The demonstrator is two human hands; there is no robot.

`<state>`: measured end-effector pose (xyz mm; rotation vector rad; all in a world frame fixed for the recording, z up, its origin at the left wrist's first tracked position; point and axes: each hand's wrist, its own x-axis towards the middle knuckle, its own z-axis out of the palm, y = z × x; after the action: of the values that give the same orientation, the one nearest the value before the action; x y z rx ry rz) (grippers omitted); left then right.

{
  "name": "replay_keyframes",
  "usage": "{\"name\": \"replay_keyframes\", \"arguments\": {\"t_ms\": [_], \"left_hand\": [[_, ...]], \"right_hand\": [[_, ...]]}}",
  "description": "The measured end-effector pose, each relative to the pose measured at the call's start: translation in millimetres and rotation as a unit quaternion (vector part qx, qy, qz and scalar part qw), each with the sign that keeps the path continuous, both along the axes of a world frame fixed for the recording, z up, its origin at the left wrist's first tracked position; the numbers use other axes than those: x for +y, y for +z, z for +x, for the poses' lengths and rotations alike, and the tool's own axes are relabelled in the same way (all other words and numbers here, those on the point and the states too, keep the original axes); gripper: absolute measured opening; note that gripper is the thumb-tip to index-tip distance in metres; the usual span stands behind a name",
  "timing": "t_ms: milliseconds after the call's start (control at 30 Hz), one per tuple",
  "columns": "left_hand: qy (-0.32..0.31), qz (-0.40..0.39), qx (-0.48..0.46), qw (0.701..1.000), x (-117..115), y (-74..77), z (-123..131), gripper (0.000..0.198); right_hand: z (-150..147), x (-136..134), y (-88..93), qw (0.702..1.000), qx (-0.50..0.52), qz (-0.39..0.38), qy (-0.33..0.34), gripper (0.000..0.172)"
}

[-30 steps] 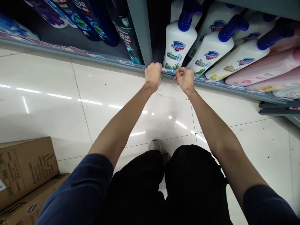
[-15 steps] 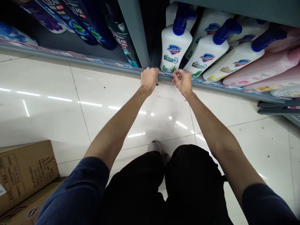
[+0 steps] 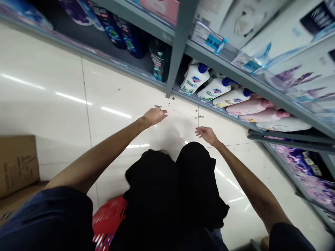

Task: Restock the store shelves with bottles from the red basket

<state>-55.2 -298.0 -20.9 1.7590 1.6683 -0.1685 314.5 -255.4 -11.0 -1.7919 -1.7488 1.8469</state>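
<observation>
Over the pale tiled floor, my left hand (image 3: pixel 155 116) hangs with its fingers loosely bent and apart, nothing seen in it. My right hand (image 3: pixel 206 134) is lower and to the right, fingers spread and holding nothing. Both are off the shelf. Nearest to them, on the bottom shelf, stand white Safeguard pump bottles: one with a green aloe label (image 3: pixel 194 81), another green-labelled bottle (image 3: pixel 215 90) and a yellow-labelled bottle (image 3: pixel 232 99). The shelf's front edge (image 3: pixel 188 96) carries price labels.
Pink bottles (image 3: pixel 250 106) lie further right. Boxed goods (image 3: pixel 290 45) fill the shelf above. A grey upright (image 3: pixel 178 52) divides the bays, with dark bottles (image 3: pixel 158 62) left of it. Cardboard boxes (image 3: pixel 18 164) stand at left; a red slatted basket (image 3: pixel 108 216) is beside my leg.
Both hands have come away from the shelf edge, back toward my body and wider apart. The view has shifted, bringing the upper shelf and the red basket into sight.
</observation>
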Motion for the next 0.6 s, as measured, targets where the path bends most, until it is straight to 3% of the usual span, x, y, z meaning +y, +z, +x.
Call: {"name": "replay_keyframes", "arguments": {"t_ms": [100, 167, 200, 267, 333, 433, 533, 600], "left_hand": [[0.042, -0.135, -0.045, 0.989, -47.8, 31.1, -9.4, 0.058], [0.113, -0.210, -0.089, 0.967, -77.8, 49.9, -12.9, 0.058], [0.140, -0.226, -0.102, 0.959, -92.4, 57.9, -14.1, 0.057], [0.172, -0.230, -0.109, 0.952, -120.8, 70.7, -16.4, 0.057], [0.192, -0.215, -0.124, 0.950, -148.8, 82.1, -20.4, 0.058], [0.237, -0.135, -0.177, 0.946, -198.9, 111.3, -28.6, 0.051], [0.323, 0.034, -0.156, 0.933, -272.3, 168.0, -31.4, 0.046], [0.401, 0.147, -0.086, 0.900, -338.7, 215.6, -25.9, 0.047]], "right_hand": [[5.7, -27.4, 70.3, 0.974, -0.026, -0.201, 0.100, 0.060], [-11.3, -38.7, 98.1, 0.936, -0.051, -0.290, 0.194, 0.059], [-22.4, -43.5, 103.6, 0.918, -0.063, -0.311, 0.236, 0.059], [-44.8, -52.0, 98.7, 0.918, -0.044, -0.301, 0.255, 0.059], [-65.5, -59.3, 78.8, 0.947, 0.035, -0.258, 0.190, 0.060], [-92.2, -73.3, 40.6, 0.985, 0.094, -0.107, 0.101, 0.056], [-104.5, -101.9, 11.6, 0.984, 0.087, -0.011, 0.154, 0.044], [-99.0, -128.5, 1.5, 0.971, 0.095, 0.010, 0.221, 0.042]]}}
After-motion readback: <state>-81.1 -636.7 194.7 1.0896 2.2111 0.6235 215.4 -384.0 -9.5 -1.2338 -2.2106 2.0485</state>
